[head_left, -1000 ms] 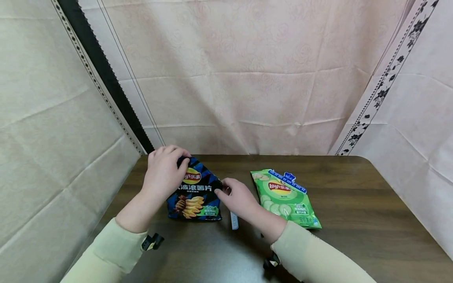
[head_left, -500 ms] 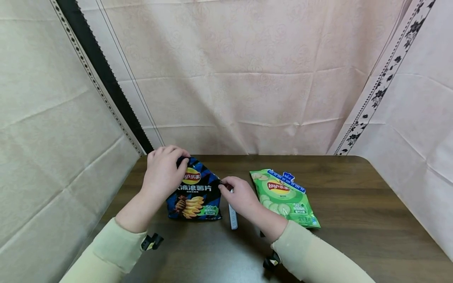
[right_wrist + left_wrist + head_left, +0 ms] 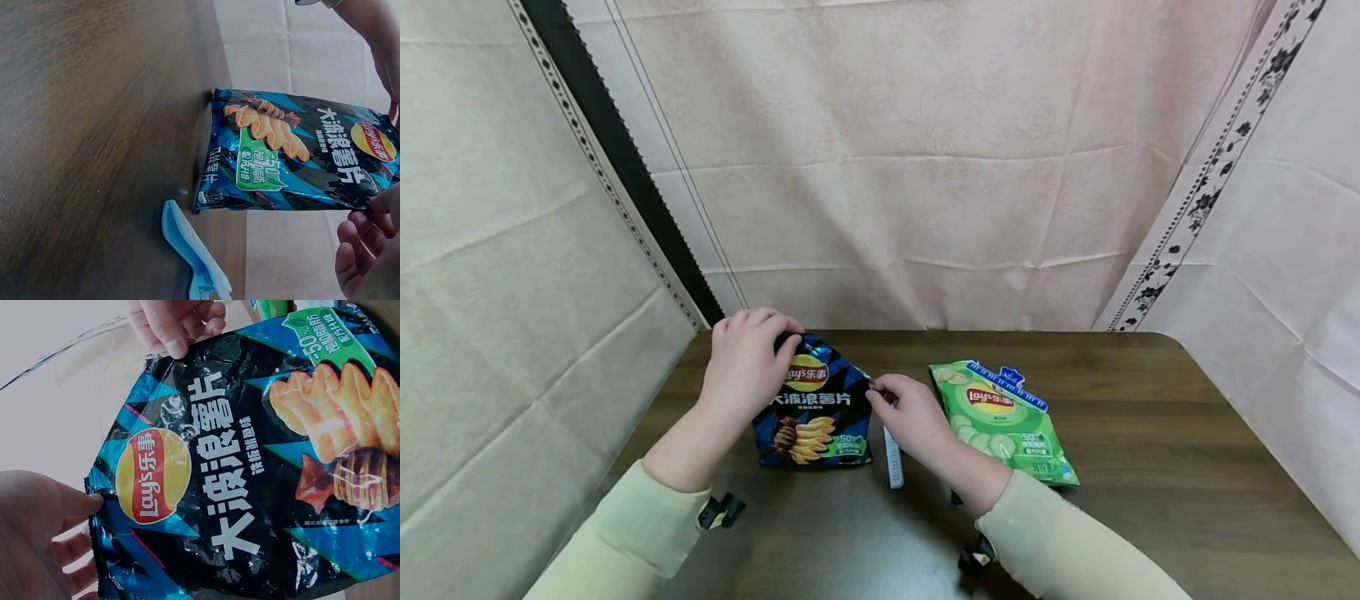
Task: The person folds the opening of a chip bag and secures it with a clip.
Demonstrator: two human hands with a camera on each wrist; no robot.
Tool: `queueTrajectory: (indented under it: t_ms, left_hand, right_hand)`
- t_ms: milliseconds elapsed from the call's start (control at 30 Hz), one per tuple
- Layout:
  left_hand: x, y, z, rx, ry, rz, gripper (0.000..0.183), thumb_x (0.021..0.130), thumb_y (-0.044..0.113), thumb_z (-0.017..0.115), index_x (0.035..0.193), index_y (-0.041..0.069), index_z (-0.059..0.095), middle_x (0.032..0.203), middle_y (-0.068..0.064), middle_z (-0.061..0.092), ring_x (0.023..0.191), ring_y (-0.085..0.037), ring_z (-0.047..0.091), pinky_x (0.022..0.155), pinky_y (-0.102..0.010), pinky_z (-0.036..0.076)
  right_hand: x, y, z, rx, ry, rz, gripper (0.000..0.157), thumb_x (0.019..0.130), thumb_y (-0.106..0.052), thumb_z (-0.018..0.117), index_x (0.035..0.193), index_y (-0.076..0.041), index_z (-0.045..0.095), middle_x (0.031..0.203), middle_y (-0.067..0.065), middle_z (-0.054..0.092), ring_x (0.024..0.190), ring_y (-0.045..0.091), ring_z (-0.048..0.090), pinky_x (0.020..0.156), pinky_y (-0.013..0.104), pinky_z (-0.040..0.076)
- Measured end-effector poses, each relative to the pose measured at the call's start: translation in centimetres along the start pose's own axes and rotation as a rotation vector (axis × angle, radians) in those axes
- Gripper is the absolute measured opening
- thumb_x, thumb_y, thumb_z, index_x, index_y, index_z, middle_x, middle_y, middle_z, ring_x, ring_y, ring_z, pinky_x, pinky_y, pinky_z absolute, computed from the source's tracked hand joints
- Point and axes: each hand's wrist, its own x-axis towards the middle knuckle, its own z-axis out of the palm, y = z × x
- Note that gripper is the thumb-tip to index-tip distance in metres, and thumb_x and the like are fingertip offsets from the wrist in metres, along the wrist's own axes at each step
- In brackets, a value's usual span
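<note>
A black and blue bag of potato chips (image 3: 812, 408) stands on its lower edge on the table, its front towards me. My left hand (image 3: 748, 362) pinches its top edge, thumb in front, as the left wrist view shows with the bag's sealed edge (image 3: 92, 531). At the upper right corner my right hand (image 3: 913, 417) pinches the bag between thumb and fingers. A light blue plastic bag clip (image 3: 892, 462) lies on the table just right of the bag, partly hidden by the right hand; the right wrist view shows the clip (image 3: 190, 250) beside the bag's bottom corner.
A green chip bag (image 3: 1007, 425) lies to the right, with a blue clip (image 3: 1009, 385) across its top. The brown wooden table (image 3: 1187, 450) ends at a pale cloth curtain (image 3: 925, 167), with more cloth on both sides.
My right hand has shifted slightly right, its fingertips now at the bag's upper right corner. The left hand keeps its hold, and the bag has barely moved.
</note>
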Motion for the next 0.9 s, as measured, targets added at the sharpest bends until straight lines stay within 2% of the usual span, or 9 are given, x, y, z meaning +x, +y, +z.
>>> queueTrajectory:
  t_ms: [500, 633, 900]
  left_hand:
    - [0.31, 0.09, -0.06, -0.009, -0.039, 0.029, 0.013, 0.099, 0.022, 0.062, 0.104, 0.016, 0.072, 0.112, -0.005, 0.067, 0.111, -0.032, 0.053, 0.103, -0.058, 0.027]
    - [0.27, 0.10, -0.05, -0.019, -0.045, 0.028, 0.014, 0.099, 0.023, 0.061, 0.105, 0.016, 0.072, 0.113, -0.005, 0.067, 0.113, -0.032, 0.054, 0.104, -0.058, 0.026]
    - [0.50, 0.51, -0.04, -0.037, -0.083, -0.008, 0.031, 0.100, 0.041, 0.057, 0.105, 0.015, 0.072, 0.118, -0.007, 0.067, 0.116, -0.033, 0.054, 0.105, -0.057, 0.026]
  right_hand:
    - [0.00, 0.45, -0.20, 0.004, -0.004, 0.011, 0.011, 0.099, -0.025, 0.063, 0.101, -0.018, 0.071, 0.090, -0.005, 0.064, 0.080, 0.015, 0.057, 0.073, 0.030, 0.052]
    - [0.01, 0.52, -0.14, 0.021, -0.010, 0.019, 0.013, 0.099, -0.024, 0.062, 0.105, -0.018, 0.071, 0.091, -0.005, 0.065, 0.081, 0.015, 0.058, 0.073, 0.030, 0.052]
    - [-0.02, 0.57, 0.15, 0.034, -0.018, 0.036, 0.018, 0.099, -0.023, 0.063, 0.113, -0.016, 0.070, 0.096, -0.003, 0.066, 0.085, 0.015, 0.059, 0.076, 0.030, 0.053]
